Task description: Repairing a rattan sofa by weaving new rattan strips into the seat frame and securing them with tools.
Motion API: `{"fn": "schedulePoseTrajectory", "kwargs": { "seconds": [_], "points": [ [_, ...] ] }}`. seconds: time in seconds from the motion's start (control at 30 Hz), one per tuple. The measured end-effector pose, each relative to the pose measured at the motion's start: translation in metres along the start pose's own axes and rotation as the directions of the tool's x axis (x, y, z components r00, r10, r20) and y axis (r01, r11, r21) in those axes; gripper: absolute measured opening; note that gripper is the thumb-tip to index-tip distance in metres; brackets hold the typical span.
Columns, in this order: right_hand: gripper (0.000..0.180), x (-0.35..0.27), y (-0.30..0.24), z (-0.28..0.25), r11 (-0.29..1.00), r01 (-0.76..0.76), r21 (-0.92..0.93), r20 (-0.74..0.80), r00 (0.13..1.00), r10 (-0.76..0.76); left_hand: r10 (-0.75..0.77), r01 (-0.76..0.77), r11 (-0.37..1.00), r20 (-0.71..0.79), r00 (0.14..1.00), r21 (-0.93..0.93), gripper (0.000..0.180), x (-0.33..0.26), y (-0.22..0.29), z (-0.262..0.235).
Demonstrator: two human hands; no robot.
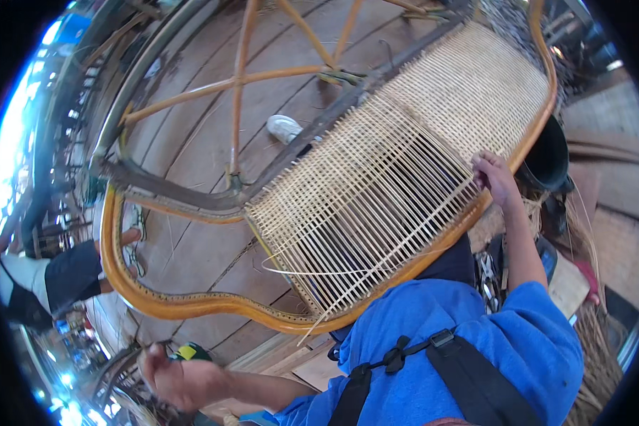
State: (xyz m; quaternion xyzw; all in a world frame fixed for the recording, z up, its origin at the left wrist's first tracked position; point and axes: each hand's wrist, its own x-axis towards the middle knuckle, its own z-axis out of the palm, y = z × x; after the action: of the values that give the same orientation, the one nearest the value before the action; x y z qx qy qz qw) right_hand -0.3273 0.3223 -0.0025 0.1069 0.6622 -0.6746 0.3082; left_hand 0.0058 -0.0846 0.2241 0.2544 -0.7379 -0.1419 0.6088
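I count two hands [497,179], one woven panel [355,156], one dark bucket [549,157], one white shoe [284,128], two black straps [476,380], one co-worker [71,282].

The head camera looks steeply down from above the person's shoulders — upright, through a wide fisheye with a dark round edge — so the blue shirt [412,341] sits close at the bottom, the woven panel [476,78] farther out across the middle, the plank floor [206,241] beyond
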Motion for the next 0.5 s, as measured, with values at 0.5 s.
{"fn": "schedulePoseTrajectory", "kwargs": {
  "seconds": [0.5],
  "points": [
    [0.017,-0.085,0.022,-0.081,0.964,0.117,-0.240,-0.351,0.915,-0.198,0.183,-0.238,0.739,-0.153,0.971,-0.631,0.056,-0.001,0.037,0.055]
  ]
}}
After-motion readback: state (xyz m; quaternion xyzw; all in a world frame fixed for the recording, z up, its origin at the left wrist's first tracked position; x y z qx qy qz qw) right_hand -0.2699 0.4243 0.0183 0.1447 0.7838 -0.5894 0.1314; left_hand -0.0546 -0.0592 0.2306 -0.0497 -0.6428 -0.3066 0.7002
